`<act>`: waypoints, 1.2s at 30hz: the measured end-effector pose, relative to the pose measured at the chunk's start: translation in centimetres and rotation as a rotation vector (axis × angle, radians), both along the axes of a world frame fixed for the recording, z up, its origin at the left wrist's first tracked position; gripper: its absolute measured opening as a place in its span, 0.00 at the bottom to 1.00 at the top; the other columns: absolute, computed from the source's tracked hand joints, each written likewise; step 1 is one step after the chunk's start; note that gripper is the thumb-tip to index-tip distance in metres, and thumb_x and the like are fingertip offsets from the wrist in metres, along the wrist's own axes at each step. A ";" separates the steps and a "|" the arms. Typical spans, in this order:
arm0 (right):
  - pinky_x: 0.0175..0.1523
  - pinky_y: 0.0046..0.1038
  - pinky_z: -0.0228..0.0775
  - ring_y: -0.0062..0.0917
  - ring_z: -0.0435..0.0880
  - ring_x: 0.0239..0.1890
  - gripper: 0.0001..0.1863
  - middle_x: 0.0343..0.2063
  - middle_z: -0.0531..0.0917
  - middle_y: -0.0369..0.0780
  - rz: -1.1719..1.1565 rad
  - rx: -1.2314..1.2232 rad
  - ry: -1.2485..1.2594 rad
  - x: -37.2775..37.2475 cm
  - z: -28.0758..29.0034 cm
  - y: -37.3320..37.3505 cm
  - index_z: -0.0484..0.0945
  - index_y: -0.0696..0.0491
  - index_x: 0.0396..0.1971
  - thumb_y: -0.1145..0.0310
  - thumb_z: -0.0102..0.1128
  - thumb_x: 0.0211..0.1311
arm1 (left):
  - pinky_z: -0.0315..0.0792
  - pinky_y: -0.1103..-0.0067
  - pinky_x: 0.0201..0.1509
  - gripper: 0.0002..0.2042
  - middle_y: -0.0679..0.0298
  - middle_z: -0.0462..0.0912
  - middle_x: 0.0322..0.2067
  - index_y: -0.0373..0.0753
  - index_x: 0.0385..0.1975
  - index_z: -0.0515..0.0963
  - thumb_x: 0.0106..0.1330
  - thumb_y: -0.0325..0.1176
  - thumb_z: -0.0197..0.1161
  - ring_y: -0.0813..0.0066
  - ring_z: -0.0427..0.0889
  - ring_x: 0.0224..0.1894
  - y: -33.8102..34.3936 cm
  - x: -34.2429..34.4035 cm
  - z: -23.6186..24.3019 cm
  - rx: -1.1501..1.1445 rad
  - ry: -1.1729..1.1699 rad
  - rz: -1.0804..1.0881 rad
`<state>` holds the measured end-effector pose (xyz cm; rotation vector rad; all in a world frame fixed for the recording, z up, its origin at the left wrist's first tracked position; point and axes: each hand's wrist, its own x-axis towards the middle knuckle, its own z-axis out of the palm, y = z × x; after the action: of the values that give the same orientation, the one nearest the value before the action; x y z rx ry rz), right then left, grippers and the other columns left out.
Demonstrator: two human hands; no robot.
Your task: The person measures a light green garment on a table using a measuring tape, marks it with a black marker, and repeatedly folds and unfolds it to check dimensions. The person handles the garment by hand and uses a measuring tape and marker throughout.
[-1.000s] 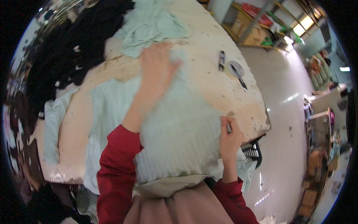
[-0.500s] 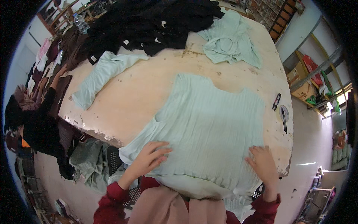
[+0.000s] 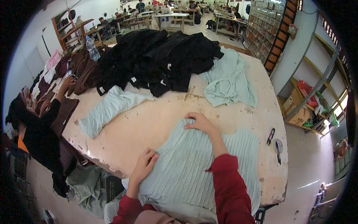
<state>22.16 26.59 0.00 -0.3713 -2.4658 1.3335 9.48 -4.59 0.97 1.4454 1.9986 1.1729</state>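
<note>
A pale mint pleated garment (image 3: 175, 171) is spread on the near part of the worn wooden table (image 3: 115, 145). My right hand (image 3: 199, 123) reaches across to its upper left corner, fingers curled and pinched on the cloth. Lower down, my left hand (image 3: 145, 166) grips the garment's left edge with bent fingers and thumb. A narrow mint piece (image 3: 108, 112) lies at the left, and a crumpled mint garment (image 3: 231, 82) at the back right. Black snips (image 3: 271, 136) and a pen (image 3: 278, 153) on a round disc rest by the right edge.
Black garments (image 3: 156, 56) are heaped at the back, beside a bottle (image 3: 92, 50) and brown cloths (image 3: 80, 72). A co-worker in black (image 3: 35, 127) reaches over the left side. Shelving (image 3: 305, 97) stands right; people at sewing machines fill the background.
My right hand has crossed from the garment's right edge to its upper left corner. My left hand has closed on the left edge. The view has tilted up, showing the workroom.
</note>
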 end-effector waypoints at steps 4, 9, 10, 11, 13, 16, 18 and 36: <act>0.41 0.25 0.68 0.23 0.77 0.32 0.14 0.30 0.81 0.41 -0.084 0.145 0.134 -0.7 -0.4 -1.3 0.79 0.58 0.34 0.62 0.67 0.57 | 0.63 0.79 0.34 0.08 0.61 0.68 0.29 0.32 0.32 0.73 0.66 0.31 0.58 0.72 0.68 0.30 -1.1 -0.1 -0.7 0.104 -0.087 0.082; 0.35 0.29 0.68 0.31 0.77 0.26 0.16 0.21 0.77 0.44 -0.190 0.132 0.078 -0.1 4.2 -2.2 0.79 0.57 0.32 0.56 0.58 0.64 | 0.63 0.80 0.32 0.09 0.61 0.72 0.33 0.33 0.32 0.74 0.63 0.32 0.63 0.75 0.66 0.28 -1.1 0.9 -0.2 0.167 0.002 0.188; 0.34 0.30 0.68 0.33 0.77 0.25 0.17 0.20 0.76 0.45 -0.218 0.163 0.058 0.0 4.9 -2.2 0.79 0.56 0.32 0.55 0.57 0.65 | 0.63 0.80 0.32 0.09 0.61 0.72 0.32 0.33 0.32 0.74 0.62 0.33 0.64 0.75 0.66 0.27 -1.0 1.0 0.3 0.155 -0.011 0.215; 0.33 0.32 0.68 0.34 0.78 0.24 0.18 0.19 0.77 0.45 -0.243 0.221 0.097 -0.2 4.6 -2.4 0.79 0.56 0.31 0.54 0.56 0.65 | 0.63 0.80 0.31 0.10 0.61 0.73 0.31 0.33 0.33 0.75 0.62 0.33 0.65 0.75 0.66 0.26 -1.2 1.2 0.9 0.141 -0.022 0.244; 0.32 0.35 0.68 0.36 0.79 0.24 0.19 0.19 0.77 0.45 -0.308 0.370 0.167 -0.1 4.4 -2.6 0.78 0.55 0.29 0.51 0.55 0.65 | 0.63 0.80 0.31 0.10 0.62 0.74 0.28 0.32 0.34 0.75 0.62 0.33 0.65 0.76 0.65 0.25 -2.0 1.5 1.9 -0.066 -0.067 0.347; 0.31 0.37 0.68 0.38 0.79 0.24 0.19 0.20 0.78 0.44 -0.357 0.565 0.110 -0.3 1.6 -2.1 0.77 0.52 0.27 0.49 0.56 0.64 | 0.64 0.82 0.35 0.09 0.65 0.75 0.26 0.33 0.35 0.75 0.63 0.32 0.64 0.81 0.68 0.29 -1.6 2.2 1.4 -0.119 -0.081 0.361; 0.33 0.38 0.69 0.38 0.80 0.27 0.19 0.22 0.79 0.44 -0.334 0.587 0.032 -0.9 0.2 -2.1 0.77 0.52 0.28 0.50 0.57 0.62 | 0.64 0.84 0.35 0.09 0.68 0.75 0.26 0.33 0.37 0.76 0.64 0.31 0.63 0.84 0.69 0.30 -2.0 2.1 0.7 -0.049 -0.188 0.354; 0.39 0.38 0.71 0.39 0.81 0.32 0.20 0.26 0.82 0.45 0.257 0.263 -0.005 -4.9 0.1 -16.9 0.81 0.55 0.28 0.52 0.55 0.63 | 0.66 0.87 0.31 0.15 0.67 0.81 0.26 0.35 0.44 0.74 0.57 0.19 0.66 0.86 0.76 0.29 -1.8 2.5 -1.2 0.250 -0.421 0.467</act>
<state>17.29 9.68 0.12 0.0056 -2.7191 1.0737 12.02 -6.42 -0.21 0.7419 1.9802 1.8032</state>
